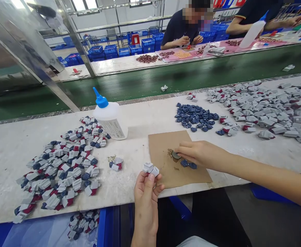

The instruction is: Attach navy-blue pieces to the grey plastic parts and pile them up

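My left hand (pixel 148 199) is closed in a pinch on a small light-grey plastic piece (pixel 150 168), held up over the front edge of the table. My right hand (pixel 195 152) reaches over a sheet of brown cardboard (pixel 163 142), fingers pressed together at a dark bottle cap (pixel 175 155). Whatever sits between those fingertips, if anything, is hidden. Just below the right hand, a few small dark-blue plastic pieces (pixel 188 164) lie on the cardboard. Left of my left hand rests a single grey, red and blue part (pixel 116 164).
Joined grey, red and blue parts (pixel 70 164) are heaped at left, beside a white bottle with blue nozzle (pixel 111 120). Loose blue pieces (pixel 195 116) and a pile of grey-red parts (pixel 266 106) lie right. Beyond the green conveyor belt (pixel 130 80), people work.
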A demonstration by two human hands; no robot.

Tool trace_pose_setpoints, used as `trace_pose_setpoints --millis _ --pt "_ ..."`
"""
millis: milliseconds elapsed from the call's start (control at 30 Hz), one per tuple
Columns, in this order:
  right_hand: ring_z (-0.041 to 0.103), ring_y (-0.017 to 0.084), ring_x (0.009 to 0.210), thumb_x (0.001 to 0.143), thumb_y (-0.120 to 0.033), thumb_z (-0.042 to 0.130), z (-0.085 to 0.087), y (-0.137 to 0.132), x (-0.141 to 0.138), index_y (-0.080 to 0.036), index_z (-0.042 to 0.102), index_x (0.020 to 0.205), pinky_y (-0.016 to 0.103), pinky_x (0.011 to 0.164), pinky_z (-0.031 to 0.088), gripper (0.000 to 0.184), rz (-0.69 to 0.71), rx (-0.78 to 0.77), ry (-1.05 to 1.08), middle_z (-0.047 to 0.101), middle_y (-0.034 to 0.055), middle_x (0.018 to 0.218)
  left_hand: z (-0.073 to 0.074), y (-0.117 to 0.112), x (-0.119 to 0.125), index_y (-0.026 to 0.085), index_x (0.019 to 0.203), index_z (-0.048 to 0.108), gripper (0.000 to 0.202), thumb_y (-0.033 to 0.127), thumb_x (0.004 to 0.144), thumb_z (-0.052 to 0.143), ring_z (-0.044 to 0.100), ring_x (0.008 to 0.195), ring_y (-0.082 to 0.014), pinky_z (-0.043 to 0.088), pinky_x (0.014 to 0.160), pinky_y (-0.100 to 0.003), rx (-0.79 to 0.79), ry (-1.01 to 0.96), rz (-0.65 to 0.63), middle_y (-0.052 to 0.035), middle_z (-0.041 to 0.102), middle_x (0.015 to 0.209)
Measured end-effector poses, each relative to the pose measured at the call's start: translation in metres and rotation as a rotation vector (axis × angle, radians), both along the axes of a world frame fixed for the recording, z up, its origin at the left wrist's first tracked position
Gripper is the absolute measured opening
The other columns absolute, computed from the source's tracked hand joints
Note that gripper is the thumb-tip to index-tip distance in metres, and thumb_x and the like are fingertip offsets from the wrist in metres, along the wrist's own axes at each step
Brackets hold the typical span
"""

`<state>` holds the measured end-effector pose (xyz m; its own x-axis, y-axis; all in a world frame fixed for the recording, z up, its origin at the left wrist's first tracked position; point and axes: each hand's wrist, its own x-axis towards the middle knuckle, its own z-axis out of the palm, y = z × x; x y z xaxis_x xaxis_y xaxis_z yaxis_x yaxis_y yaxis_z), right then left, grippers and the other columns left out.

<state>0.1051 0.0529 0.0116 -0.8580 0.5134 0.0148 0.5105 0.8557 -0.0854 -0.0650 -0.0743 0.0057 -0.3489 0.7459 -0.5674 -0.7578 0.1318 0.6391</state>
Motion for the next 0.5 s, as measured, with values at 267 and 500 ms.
trace_pose_setpoints --millis 267,500 --pt "0.051 0.013 0.054 0.084 -0.013 0.041 0.007 -0.006 -0.008 -0.014 0.058 0.089 0.024 0.046 0.031 0.018 0.044 -0.019 0.063 0.055 0.0048 0.073 -0.006 -0.001 0.0 0.017 0.08 0.062 0.018 0.024 0.066 0.071 0.06 0.073 -0.009 0.051 0.055 -0.016 0.021 0.049 -0.044 0.0005 0.063 0.08" --pt "0.056 0.011 0.064 0.085 -0.024 0.047 0.053 -0.033 -0.014 -0.018 0.06 0.092 0.02 0.055 0.042 0.016 -0.145 -0.561 0.518 0.061 0.0021 0.076 0.001 0.0 0.011 0.016 0.075 0.062 0.017 0.024 0.063 0.072 0.062 0.069 -0.009 0.049 0.054 -0.013 0.062 0.11 -0.092 -0.0006 0.066 0.075"
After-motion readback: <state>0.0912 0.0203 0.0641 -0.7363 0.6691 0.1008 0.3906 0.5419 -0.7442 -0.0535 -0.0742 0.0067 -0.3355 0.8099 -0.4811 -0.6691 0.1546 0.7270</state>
